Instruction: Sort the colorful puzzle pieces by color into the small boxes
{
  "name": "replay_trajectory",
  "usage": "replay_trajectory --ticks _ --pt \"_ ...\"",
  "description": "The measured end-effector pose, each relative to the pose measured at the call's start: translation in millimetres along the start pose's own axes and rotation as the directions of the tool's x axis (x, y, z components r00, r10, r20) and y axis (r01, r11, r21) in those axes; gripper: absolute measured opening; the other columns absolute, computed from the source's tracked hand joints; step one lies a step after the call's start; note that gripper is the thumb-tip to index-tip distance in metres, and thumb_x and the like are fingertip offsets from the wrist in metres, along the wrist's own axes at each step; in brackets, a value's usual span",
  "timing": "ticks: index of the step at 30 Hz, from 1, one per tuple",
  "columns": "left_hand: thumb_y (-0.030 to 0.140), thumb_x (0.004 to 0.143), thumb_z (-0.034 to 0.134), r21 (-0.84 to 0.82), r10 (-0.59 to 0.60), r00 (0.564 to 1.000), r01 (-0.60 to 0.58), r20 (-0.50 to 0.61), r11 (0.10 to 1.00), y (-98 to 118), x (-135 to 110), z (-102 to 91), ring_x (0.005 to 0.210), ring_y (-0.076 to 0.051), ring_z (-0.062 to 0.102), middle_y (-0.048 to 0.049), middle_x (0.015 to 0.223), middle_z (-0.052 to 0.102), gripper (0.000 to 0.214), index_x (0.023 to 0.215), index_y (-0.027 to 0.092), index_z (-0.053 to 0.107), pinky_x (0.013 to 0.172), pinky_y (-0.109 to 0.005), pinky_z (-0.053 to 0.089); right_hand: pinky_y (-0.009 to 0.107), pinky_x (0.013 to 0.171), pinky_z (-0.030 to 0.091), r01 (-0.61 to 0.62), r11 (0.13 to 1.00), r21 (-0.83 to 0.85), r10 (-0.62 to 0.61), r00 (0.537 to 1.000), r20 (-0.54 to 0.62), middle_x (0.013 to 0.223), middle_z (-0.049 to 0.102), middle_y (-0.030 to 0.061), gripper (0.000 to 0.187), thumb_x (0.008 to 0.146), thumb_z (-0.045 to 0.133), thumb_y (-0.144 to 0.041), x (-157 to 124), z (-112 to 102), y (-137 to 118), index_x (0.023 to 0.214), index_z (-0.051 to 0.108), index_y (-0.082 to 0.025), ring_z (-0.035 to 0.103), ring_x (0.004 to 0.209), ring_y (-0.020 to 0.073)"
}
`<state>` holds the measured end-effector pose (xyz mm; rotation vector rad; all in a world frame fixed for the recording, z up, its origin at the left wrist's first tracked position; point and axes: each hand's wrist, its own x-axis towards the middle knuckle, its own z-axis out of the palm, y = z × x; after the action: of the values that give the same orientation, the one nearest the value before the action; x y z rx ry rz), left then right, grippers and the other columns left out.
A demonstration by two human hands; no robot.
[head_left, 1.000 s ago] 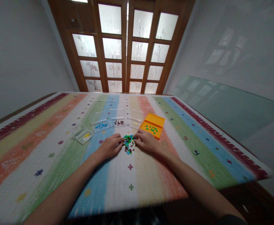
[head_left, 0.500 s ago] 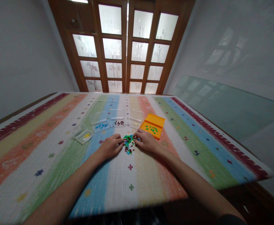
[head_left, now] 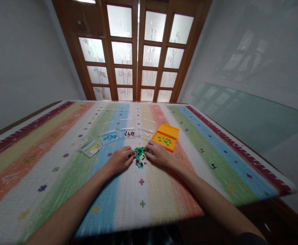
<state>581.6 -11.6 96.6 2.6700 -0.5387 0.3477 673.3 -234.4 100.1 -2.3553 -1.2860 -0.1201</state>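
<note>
A loose pile of small building bricks (head_left: 139, 154), mostly green, blue and dark brown, lies on the striped tablecloth between my hands. My left hand (head_left: 122, 158) rests at the pile's left edge, its fingers curled together; whatever is between the fingertips is too small to make out. On the opposite edge my right hand (head_left: 158, 153) has its fingers bent and pinched over the bricks, and their tips are partly hidden. Just beyond the right hand sits an open orange box (head_left: 174, 144) holding several green bricks.
Behind the pile stand open clear boxes: one with yellow pieces (head_left: 89, 154), one with blue bricks (head_left: 103, 141), one with dark brown bricks (head_left: 125, 136), and one with a few pale pieces (head_left: 142, 136). The striped tablecloth (head_left: 128, 204) covers the table. Glazed wooden doors (head_left: 137, 68) stand beyond.
Both hands stay at the pile, with only slight finger shifts. The boxes have not moved.
</note>
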Motion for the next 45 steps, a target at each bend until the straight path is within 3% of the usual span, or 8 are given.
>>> replay_trajectory --ticks 12,16,19,23,30,37,41,45 --pt "0.023 0.099 0.050 -0.014 0.016 1.000 -0.016 -0.010 1.000 -3.7 -0.1 3.8 0.078 -0.018 0.061 -0.0047 0.084 0.062 0.018 0.093 0.017 0.066 0.073 -0.029 0.046 0.028 0.076 0.042 0.006 0.999 0.048 -0.005 1.000 -0.009 0.097 0.063 0.0063 0.015 0.098 0.057 -0.020 -0.7 -5.1 2.0 0.097 0.072 -0.016 0.057 0.081 0.0163" --pt "0.023 0.100 0.048 -0.014 0.018 1.000 -0.018 0.002 1.000 -2.7 -0.1 2.4 0.079 -0.019 0.061 -0.0050 0.085 0.062 0.020 0.094 0.018 0.066 0.074 -0.030 0.047 0.029 0.077 0.043 -0.041 0.999 0.014 0.042 0.995 -0.095 0.098 0.065 0.0078 0.014 0.096 0.059 -0.020 0.5 -23.5 23.9 0.097 0.073 -0.017 0.059 0.085 0.0182" --pt "0.023 0.100 0.048 -0.011 0.018 1.000 -0.018 0.005 1.000 -3.2 -0.2 2.7 0.078 -0.019 0.060 -0.0051 0.085 0.062 0.020 0.094 0.018 0.066 0.074 -0.030 0.047 0.028 0.074 0.043 -0.146 0.986 -0.078 0.135 0.982 -0.135 0.095 0.064 0.0087 0.019 0.098 0.055 -0.020 -2.5 -40.5 48.8 0.096 0.074 -0.017 0.060 0.083 0.0186" --pt "0.023 0.100 0.047 -0.002 0.017 1.000 -0.017 0.006 1.000 -4.7 -0.2 4.3 0.079 -0.018 0.061 -0.0053 0.086 0.062 0.020 0.094 0.018 0.066 0.074 -0.030 0.047 0.028 0.071 0.041 -0.262 0.940 -0.220 0.250 0.965 -0.084 0.094 0.063 0.0098 0.019 0.096 0.059 -0.021 -11.0 -51.7 74.1 0.096 0.077 -0.016 0.060 0.080 0.0190" --pt "0.023 0.100 0.047 0.015 0.010 1.000 -0.010 0.021 1.000 -4.1 -0.4 4.2 0.079 -0.019 0.061 -0.0056 0.086 0.062 0.020 0.094 0.018 0.066 0.074 -0.030 0.047 0.029 0.062 0.035 -0.227 0.920 -0.318 0.240 0.971 0.001 0.090 0.060 0.0100 0.026 0.098 0.055 -0.026 -16.6 -47.8 86.0 0.095 0.080 -0.019 0.055 0.073 0.0192" --pt "0.023 0.100 0.046 -0.008 -0.003 1.000 0.003 0.021 1.000 -4.1 0.0 3.9 0.080 -0.019 0.061 -0.0055 0.087 0.062 0.021 0.094 0.018 0.065 0.075 -0.031 0.048 0.028 0.070 0.040 -0.179 0.973 -0.144 0.168 0.982 -0.088 0.090 0.062 0.0077 0.022 0.091 0.059 -0.019 -13.1 -51.4 65.6 0.103 0.077 -0.017 0.056 0.077 0.0176" --pt "0.025 0.101 0.045 -0.045 0.007 1.000 -0.007 0.004 0.999 -4.2 0.0 3.3 0.079 -0.019 0.060 -0.0049 0.088 0.062 0.020 0.096 0.018 0.064 0.076 -0.031 0.048 0.028 0.072 0.042 -0.042 0.998 0.035 0.043 0.999 -0.015 0.086 0.062 0.0053 0.018 0.089 0.062 -0.018 -8.2 -37.9 32.0 0.099 0.077 -0.017 0.056 0.076 0.0167" --pt "0.026 0.101 0.047 -0.103 0.018 1.000 -0.020 -0.020 0.995 -2.3 -0.1 2.3 0.078 -0.018 0.060 -0.0048 0.089 0.062 0.018 0.099 0.018 0.062 0.075 -0.031 0.049 0.028 0.071 0.041 -0.003 0.996 0.091 0.000 0.999 0.036 0.088 0.062 0.0047 0.017 0.087 0.064 -0.015 -4.0 -22.3 8.1 0.099 0.077 -0.018 0.056 0.077 0.0164"
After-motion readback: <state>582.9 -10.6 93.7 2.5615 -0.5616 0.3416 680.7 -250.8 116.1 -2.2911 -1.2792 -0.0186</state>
